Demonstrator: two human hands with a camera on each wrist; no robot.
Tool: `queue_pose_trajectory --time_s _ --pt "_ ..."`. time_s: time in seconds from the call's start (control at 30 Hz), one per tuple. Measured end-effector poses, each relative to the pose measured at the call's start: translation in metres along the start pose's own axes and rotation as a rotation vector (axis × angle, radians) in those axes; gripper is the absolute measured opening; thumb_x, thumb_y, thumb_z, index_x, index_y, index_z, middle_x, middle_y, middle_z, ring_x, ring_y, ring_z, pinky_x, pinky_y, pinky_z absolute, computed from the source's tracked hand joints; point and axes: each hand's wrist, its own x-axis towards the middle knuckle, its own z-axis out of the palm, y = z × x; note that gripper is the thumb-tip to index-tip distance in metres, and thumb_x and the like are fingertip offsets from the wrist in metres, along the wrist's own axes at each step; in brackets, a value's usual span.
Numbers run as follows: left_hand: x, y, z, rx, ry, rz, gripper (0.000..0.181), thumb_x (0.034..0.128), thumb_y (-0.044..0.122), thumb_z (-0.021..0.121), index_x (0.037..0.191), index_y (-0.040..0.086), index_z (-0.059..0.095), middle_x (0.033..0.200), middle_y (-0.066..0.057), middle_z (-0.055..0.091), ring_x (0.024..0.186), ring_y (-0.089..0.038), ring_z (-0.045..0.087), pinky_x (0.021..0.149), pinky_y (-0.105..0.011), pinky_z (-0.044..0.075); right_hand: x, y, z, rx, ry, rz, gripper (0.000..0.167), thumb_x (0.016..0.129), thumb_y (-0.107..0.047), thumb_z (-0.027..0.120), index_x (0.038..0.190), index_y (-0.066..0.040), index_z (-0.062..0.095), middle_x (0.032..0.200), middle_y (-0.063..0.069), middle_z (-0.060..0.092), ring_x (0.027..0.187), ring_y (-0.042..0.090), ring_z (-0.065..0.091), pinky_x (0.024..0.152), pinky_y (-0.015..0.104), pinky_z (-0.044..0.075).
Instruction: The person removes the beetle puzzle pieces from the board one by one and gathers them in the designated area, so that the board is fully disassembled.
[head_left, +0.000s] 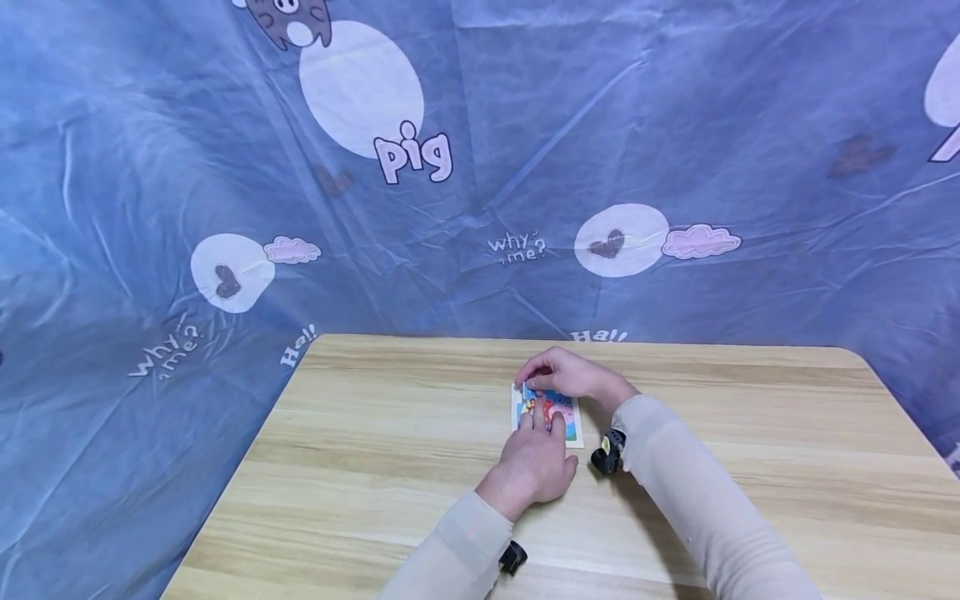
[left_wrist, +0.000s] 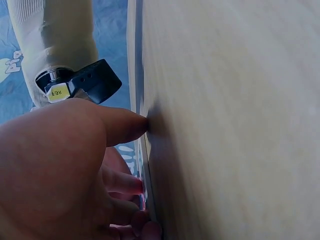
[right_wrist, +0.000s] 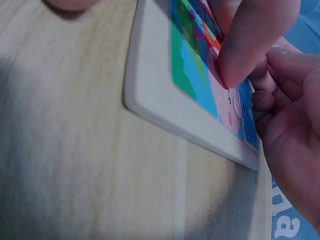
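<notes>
A small pale-bordered board (head_left: pixel 578 433) with a colourful cartoon picture lies flat on the table; its border (right_wrist: pixel 160 107) shows close up in the right wrist view. My left hand (head_left: pixel 534 467) comes from the near side, fingers spread and resting on the picture, thumb (left_wrist: pixel 125 125) out to the side near the tabletop. The right hand (head_left: pixel 570 373) reaches over the far edge, its thumb and curled fingers (right_wrist: pixel 262 97) gripping around the board's far left corner. Whether a loose piece is between those fingertips is hidden. Both hands cover much of the picture.
The light wood table (head_left: pixel 360 450) extends around the board. Behind it and at the left hangs a blue printed cloth (head_left: pixel 465 192). Black wrist cameras sit under the right sleeve (head_left: pixel 682 475) and the left sleeve (head_left: pixel 457 550).
</notes>
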Motion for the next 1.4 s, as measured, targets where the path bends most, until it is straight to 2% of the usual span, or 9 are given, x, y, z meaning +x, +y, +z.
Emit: queue_pose_trajectory --time_s 0.3,0.57,0.77,0.9,1.07,1.17,1.3,1.4 --pt "0.001 0.003 0.001 -0.005 -0.011 0.006 0.074 0.109 0.052 0.053 0.166 0.007 0.038 0.175 -0.021 0.035 0.158 -0.034 0.039 0.123 -0.033 0.045 -0.008 0.006 -0.002 0.063 0.04 -0.005 0.021 0.101 0.001 0.069 0.12 0.003 0.078 0.12 0.02 0.08 0.108 0.021 0.076 0.093 0.02 0.058" --pt "0.002 0.003 -0.001 -0.015 -0.028 0.002 0.074 0.1092 0.053 0.053 0.167 0.009 0.038 0.175 -0.02 0.034 0.159 -0.033 0.036 0.123 -0.033 0.044 -0.018 0.006 -0.012 0.044 0.062 -0.005 0.024 0.102 -0.001 0.069 0.123 0.002 0.078 0.123 0.019 0.079 0.119 0.032 0.073 0.098 0.017 0.054" --pt "0.003 0.004 -0.002 -0.015 -0.024 0.015 0.074 0.1097 0.052 0.052 0.166 0.007 0.038 0.175 -0.022 0.033 0.161 -0.034 0.036 0.124 -0.035 0.044 -0.021 0.008 -0.01 0.022 0.107 0.016 0.022 0.101 -0.002 0.071 0.121 0.003 0.078 0.118 0.02 0.08 0.11 0.025 0.076 0.094 0.018 0.056" --pt "0.003 0.003 -0.003 -0.028 -0.035 0.02 0.073 0.1097 0.051 0.053 0.167 0.008 0.038 0.176 -0.022 0.031 0.161 -0.034 0.036 0.121 -0.037 0.049 -0.022 0.007 -0.008 0.009 0.139 0.01 0.02 0.101 -0.002 0.071 0.119 0.002 0.079 0.115 0.019 0.081 0.106 0.023 0.075 0.092 0.018 0.056" --pt "0.003 -0.002 -0.008 -0.051 -0.063 0.018 0.07 0.1092 0.047 0.056 0.167 0.011 0.04 0.177 -0.019 0.029 0.156 -0.032 0.043 0.113 -0.041 0.055 -0.024 0.011 -0.008 0.015 0.186 0.009 0.022 0.102 -0.002 0.069 0.121 0.003 0.078 0.118 0.021 0.079 0.106 0.025 0.074 0.089 0.019 0.057" --pt "0.002 -0.006 -0.011 -0.024 -0.071 0.02 0.067 0.1098 0.045 0.055 0.167 0.012 0.04 0.177 -0.019 0.031 0.154 -0.031 0.047 0.111 -0.042 0.056 -0.026 0.012 -0.007 0.005 0.219 0.005 0.023 0.103 -0.003 0.069 0.123 0.004 0.077 0.119 0.021 0.079 0.105 0.024 0.074 0.087 0.019 0.058" --pt "0.003 -0.01 -0.012 0.046 -0.043 0.043 0.058 0.1109 0.036 0.054 0.164 0.014 0.046 0.173 -0.019 0.039 0.15 -0.032 0.051 0.105 -0.041 0.059 -0.03 0.011 -0.009 -0.02 0.287 0.029 0.024 0.103 -0.005 0.07 0.125 0.004 0.076 0.115 0.02 0.08 0.1 0.02 0.074 0.085 0.019 0.058" --pt "0.006 -0.013 -0.012 0.096 0.026 0.071 0.047 0.1103 0.026 0.056 0.156 0.015 0.058 0.166 -0.018 0.05 0.141 -0.032 0.057 0.098 -0.04 0.061 -0.034 0.011 -0.013 -0.016 0.348 0.064 0.026 0.102 -0.005 0.071 0.126 0.005 0.075 0.115 0.021 0.079 0.099 0.019 0.073 0.084 0.017 0.057"
